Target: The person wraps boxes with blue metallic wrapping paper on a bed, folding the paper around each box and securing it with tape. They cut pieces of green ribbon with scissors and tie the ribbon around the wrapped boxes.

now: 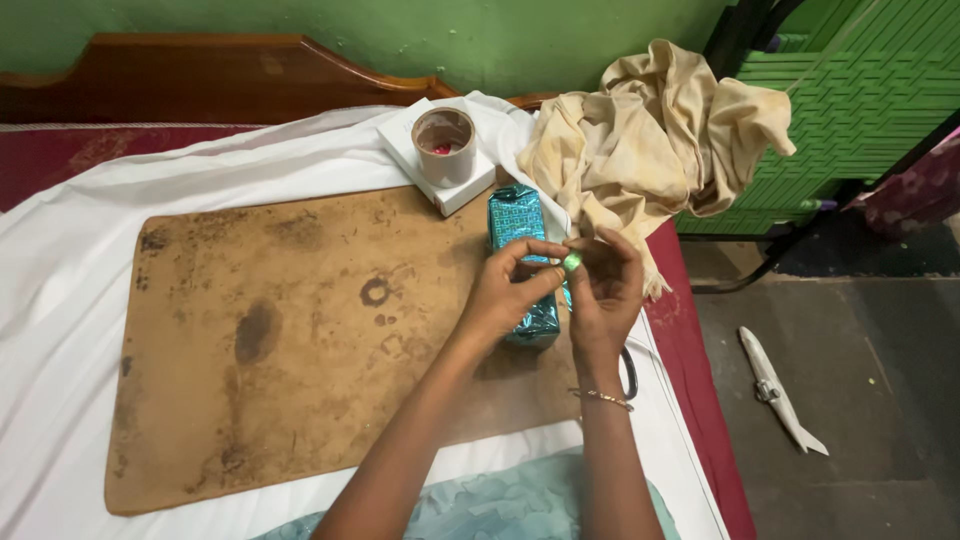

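Item: small green shiny piece (572, 262), right of centre in the frame, pinched between the fingertips of the left hand (505, 292) and the right hand (604, 290); both hands are closed on it, thumbs and forefingers meeting around it, the other fingers loosely curled. Its exact kind cannot be told at this size; it is rounded, glossy and bright green. Directly beneath the hands, a box wrapped in teal patterned foil paper (520, 240) is laid lengthwise on a stained brown board (280, 340), itself set on a white sheet (70, 250). Step judged in hand: the small piece is being worked or peeled between the fingers above the wrapped box, wrapping apparently complete. Next move, as judged, calls for a fine, steady pinch and exact placing on the foil. Nearby: roll of brown tape (444, 146) on a white box (425, 170), upper centre; crumpled cream cloth (655, 140), upper right.
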